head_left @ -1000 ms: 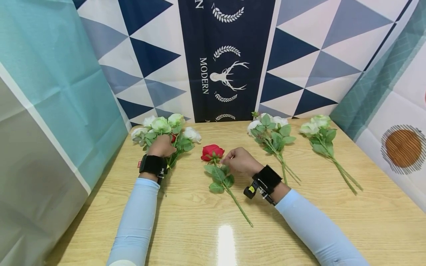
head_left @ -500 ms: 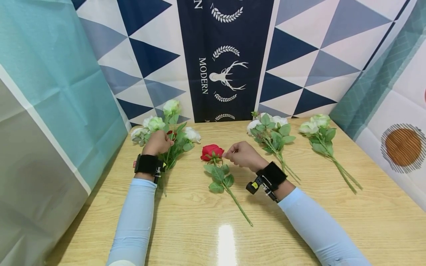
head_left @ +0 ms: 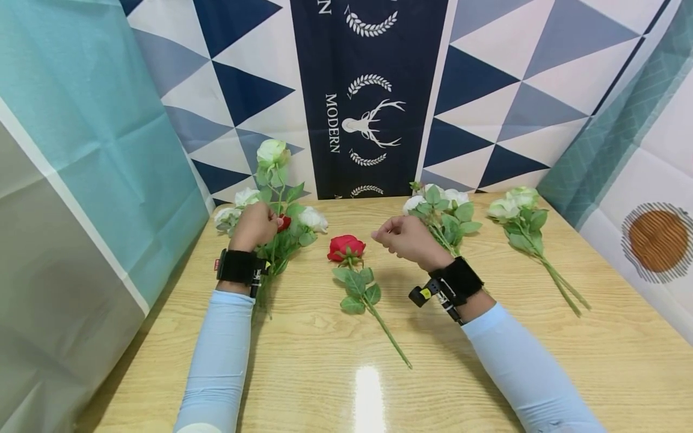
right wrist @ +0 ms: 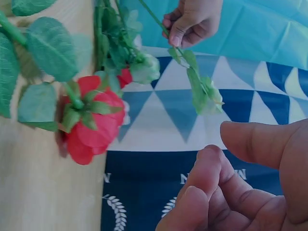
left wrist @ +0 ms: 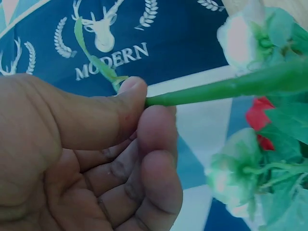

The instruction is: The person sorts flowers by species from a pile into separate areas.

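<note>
My left hand (head_left: 255, 227) pinches the green stem (left wrist: 211, 94) of a pale green-white artificial flower (head_left: 272, 153) between thumb and forefinger. That bloom stands up above the flowers lying at the left back: white blooms (head_left: 313, 219), leaves and a red bloom (head_left: 284, 222) partly behind the fingers. To the right of a red rose (head_left: 345, 247) lying on the table, my right hand (head_left: 407, 239) hovers with nothing in it. In the right wrist view its thumb (right wrist: 255, 144) is apart from the loosely bent fingers (right wrist: 202, 173).
Behind my right hand lies a bunch of white flowers (head_left: 455, 198). Farther right are pale green flowers (head_left: 511, 204) with long stems. Patterned cloth (head_left: 373, 120) hangs along the back of the wooden table (head_left: 303, 361), and more cloth (head_left: 81, 156) lines the left side.
My left hand has lifted the pale green-white flower up out of the left bunch. My right hand has moved away from the red rose, up and to the right.
</note>
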Demonstrator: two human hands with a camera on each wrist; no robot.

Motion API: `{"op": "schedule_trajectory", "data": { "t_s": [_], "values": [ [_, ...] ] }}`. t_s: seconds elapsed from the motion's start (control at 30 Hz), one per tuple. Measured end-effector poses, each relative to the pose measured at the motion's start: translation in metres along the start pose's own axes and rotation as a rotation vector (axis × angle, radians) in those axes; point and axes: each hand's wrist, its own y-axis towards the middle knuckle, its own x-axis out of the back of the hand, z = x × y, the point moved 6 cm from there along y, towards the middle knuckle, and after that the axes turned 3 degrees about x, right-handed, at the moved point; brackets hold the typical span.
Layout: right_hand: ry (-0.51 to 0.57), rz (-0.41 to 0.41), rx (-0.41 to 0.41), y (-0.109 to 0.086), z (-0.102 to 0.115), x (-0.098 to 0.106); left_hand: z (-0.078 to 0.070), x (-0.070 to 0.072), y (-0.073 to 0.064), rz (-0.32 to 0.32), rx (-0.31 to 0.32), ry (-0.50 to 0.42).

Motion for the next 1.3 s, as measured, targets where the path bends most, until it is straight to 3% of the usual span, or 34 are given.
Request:
{"op": "schedule_trajectory", "data": {
  "t_s": [0.33, 0.6, 0.73, 0.9, 1.1, 1.3],
  "values": [
    [0.04, -0.083, 0.056, -0.007, 0.017, 0.02, -0.045, 0.005, -0.015, -0.056, -0.118, -0.003],
    [0.139, -0.277, 0.361, -0.015, 0.047, 0.027, -0.08, -0.002, -0.027, -0.09, -0.257, -0.035],
    [0.178, -0.323, 0.446, -0.027, 0.066, 0.028, -0.097, -0.008, -0.035, -0.066, -0.311, -0.059],
    [0.183, -0.377, 0.486, -0.027, 0.063, 0.03, -0.118, -0.019, -0.047, -0.038, -0.386, -0.116],
    [0.163, -0.402, 0.474, -0.023, 0.054, 0.032, -0.144, -0.035, -0.059, -0.064, -0.46, -0.129],
    [0.136, -0.428, 0.46, -0.03, 0.062, 0.033, -0.161, -0.048, -0.068, -0.117, -0.51, -0.147]
  ]
}}
